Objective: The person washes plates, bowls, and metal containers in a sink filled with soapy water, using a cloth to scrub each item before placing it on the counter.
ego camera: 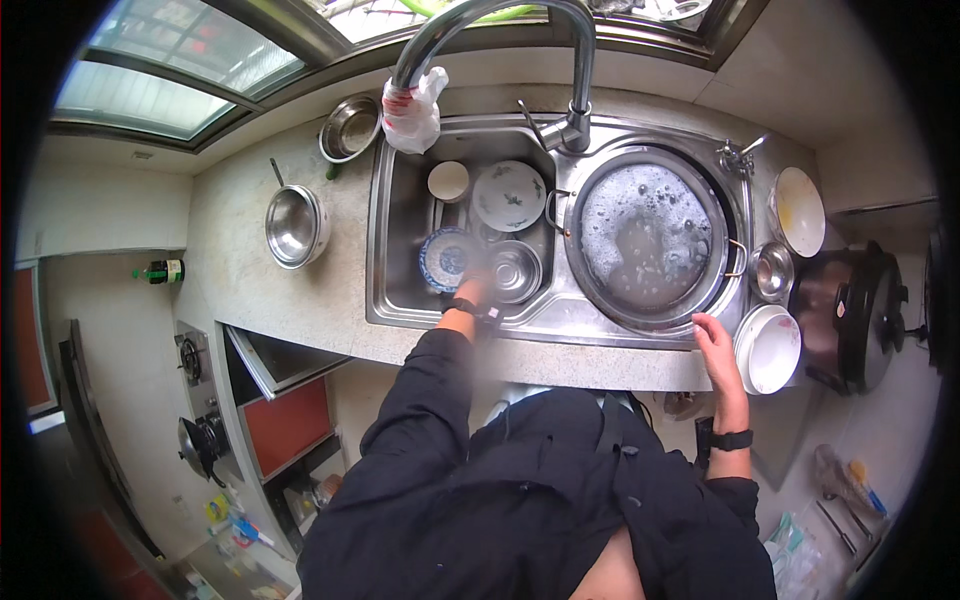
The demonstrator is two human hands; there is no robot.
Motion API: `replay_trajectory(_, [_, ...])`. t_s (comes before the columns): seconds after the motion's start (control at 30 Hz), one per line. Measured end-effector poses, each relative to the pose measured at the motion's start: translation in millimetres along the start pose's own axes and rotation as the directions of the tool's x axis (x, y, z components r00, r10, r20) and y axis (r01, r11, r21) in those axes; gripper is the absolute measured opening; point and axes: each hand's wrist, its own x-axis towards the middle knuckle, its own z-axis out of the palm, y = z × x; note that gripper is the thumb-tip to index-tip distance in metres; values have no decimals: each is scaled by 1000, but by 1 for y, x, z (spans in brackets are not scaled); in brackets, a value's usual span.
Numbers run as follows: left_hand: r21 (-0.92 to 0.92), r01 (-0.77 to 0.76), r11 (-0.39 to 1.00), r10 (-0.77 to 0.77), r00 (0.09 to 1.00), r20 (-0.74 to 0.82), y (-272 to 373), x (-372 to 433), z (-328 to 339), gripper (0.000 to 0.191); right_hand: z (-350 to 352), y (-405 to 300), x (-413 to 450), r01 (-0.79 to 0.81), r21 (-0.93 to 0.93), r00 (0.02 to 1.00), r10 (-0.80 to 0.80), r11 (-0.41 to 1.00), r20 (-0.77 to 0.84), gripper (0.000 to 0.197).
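Note:
My left hand is blurred over the left basin of the steel sink, between a blue-and-white patterned bowl and a clear or steel bowl; whether it grips either cannot be told. A white plate with green leaf motifs and a white cup lie farther back in that basin. On the right, a wide two-handled metal pan holds cloudy, sudsy water. My right hand hovers by the counter's front edge, fingers slightly bent and holding nothing, beside stacked white bowls.
A chrome faucet arches over the sink, a plastic bag tied on its spout. Metal bowls stand on the left counter. Right of the sink are a small steel bowl, a stained white bowl and a large dark cooker.

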Motion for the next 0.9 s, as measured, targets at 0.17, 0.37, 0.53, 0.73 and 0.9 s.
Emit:
replay_trajectory(0.17, [205,63,977,-104,975,198,-37,24,7,39,-22,-4,-9,42,-126,996,-52,991,-73,26])
replay_trajectory(0.37, [-708,-2,706,-583,565,-583,64,15,-84,44,-69,-4,-44,34,-11,953,-36,999,-302,20])
replay_trajectory(0.53, [-771,-469,431,-193,787,-586,196,-13,-168,29,-121,43,-63,22,-90,782,-73,996,-619,18])
replay_trajectory(0.73, [-875,-369,315,390,890,-235,350,-3,-162,23,-155,75,-75,-234,-448,645,-207,863,-736,38])
replay_trajectory(0.9, [-861,-180,476,479,874,82,466,13,-148,47,-172,89,-70,-326,-308,683,-3,894,-731,44])
